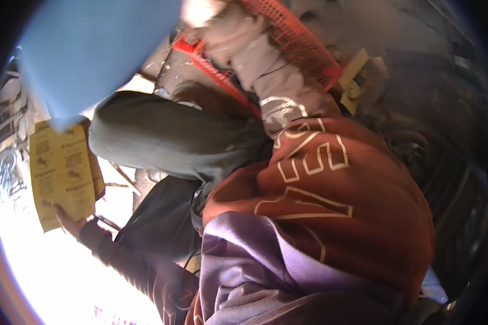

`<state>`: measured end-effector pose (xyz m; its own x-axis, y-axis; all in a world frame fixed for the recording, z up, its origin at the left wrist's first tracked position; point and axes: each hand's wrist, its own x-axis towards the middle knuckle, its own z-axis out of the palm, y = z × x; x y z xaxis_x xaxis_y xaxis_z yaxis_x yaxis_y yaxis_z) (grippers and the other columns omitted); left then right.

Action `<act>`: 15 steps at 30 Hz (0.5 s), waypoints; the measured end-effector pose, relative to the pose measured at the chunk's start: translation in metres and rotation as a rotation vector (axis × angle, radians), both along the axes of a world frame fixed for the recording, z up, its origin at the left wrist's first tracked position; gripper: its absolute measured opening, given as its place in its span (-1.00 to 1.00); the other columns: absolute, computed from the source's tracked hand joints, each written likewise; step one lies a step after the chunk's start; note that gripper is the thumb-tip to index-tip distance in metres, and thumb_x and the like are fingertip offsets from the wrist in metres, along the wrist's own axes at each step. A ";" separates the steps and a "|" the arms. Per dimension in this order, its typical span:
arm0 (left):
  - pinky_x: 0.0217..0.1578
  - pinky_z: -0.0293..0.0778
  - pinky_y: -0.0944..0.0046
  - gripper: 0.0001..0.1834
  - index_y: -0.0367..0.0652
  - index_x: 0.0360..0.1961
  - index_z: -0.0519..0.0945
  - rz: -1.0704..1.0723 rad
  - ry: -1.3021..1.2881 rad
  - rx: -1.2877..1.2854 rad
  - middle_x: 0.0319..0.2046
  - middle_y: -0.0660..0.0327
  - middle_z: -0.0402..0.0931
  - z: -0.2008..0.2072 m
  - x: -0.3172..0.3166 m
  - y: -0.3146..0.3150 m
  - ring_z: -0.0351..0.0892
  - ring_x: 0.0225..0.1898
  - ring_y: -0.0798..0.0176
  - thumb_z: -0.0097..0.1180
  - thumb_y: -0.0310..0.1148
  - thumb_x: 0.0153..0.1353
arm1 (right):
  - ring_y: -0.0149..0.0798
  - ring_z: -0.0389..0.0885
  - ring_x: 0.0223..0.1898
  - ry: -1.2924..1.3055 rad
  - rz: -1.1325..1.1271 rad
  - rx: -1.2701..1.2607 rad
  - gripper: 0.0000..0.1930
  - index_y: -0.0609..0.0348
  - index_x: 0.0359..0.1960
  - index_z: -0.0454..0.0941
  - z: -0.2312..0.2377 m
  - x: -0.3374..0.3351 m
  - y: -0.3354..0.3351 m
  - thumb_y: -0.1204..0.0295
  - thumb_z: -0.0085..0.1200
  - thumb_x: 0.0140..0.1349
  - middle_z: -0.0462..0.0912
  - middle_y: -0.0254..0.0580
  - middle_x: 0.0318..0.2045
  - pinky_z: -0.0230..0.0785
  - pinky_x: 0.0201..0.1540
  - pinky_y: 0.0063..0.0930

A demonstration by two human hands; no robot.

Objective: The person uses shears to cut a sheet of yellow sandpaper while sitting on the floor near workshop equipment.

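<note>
At the far left my left hand (70,221) grips the lower edge of a yellow printed sheet (62,173) that looks like sandpaper, with the thumb lying on its face. A brownish edge shows along the sheet's right side. My right arm reaches up to the top of the view, across a red plastic basket (303,46). There my right hand (205,13) is washed out and smeared, so its fingers cannot be made out. It is beside the edge of a large, blurred blue thing (97,49) that fills the upper left.
My bent knee (141,132) in dark trousers lies between the two hands. Torn cardboard (355,76) lies right of the basket. Blurred clutter lies along the left rim, and strong glare hides the lower left. Dark shapes fill the right side.
</note>
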<state>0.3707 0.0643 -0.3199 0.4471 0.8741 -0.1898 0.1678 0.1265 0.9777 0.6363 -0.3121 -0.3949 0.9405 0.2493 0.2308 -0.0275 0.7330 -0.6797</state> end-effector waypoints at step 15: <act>-0.37 0.53 0.08 -0.40 -0.21 0.19 0.26 -0.056 -0.021 -0.022 0.03 0.03 0.39 -0.008 0.007 0.011 0.50 -0.11 0.04 0.06 -0.12 0.21 | -0.21 0.53 -0.43 0.720 -1.067 -1.132 -0.80 0.22 -0.14 0.46 -0.203 -0.095 -0.191 0.43 -0.01 0.24 0.59 -0.13 -0.36 0.37 -0.36 -0.26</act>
<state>0.3776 0.0754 -0.3279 0.4993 0.8432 -0.1991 0.1546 0.1394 0.9781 0.5412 -0.5029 -0.5980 0.6134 -0.7810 -0.1171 -0.3925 -0.1728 -0.9034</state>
